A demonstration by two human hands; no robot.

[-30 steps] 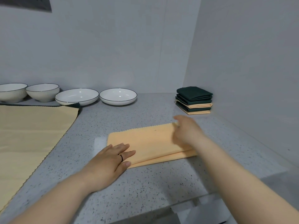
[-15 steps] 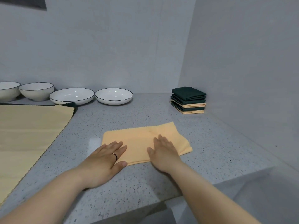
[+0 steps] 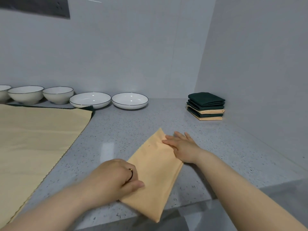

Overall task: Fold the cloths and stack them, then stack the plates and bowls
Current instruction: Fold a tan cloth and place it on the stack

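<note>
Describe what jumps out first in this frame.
The folded orange cloth lies skewed at the front edge of the counter, left hand gripping its left side, right hand flat on its right side. A stack of folded cloths sits in the back right corner; white bowls and plates line the back wall at left.

Peach folded cloth (image 3: 154, 170), speckled grey counter (image 3: 133, 124), dark-rimmed white plates (image 3: 130, 100).

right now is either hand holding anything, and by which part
The left hand pinches the folded orange cloth at its left edge; the right hand only lies flat on its far right edge.
</note>
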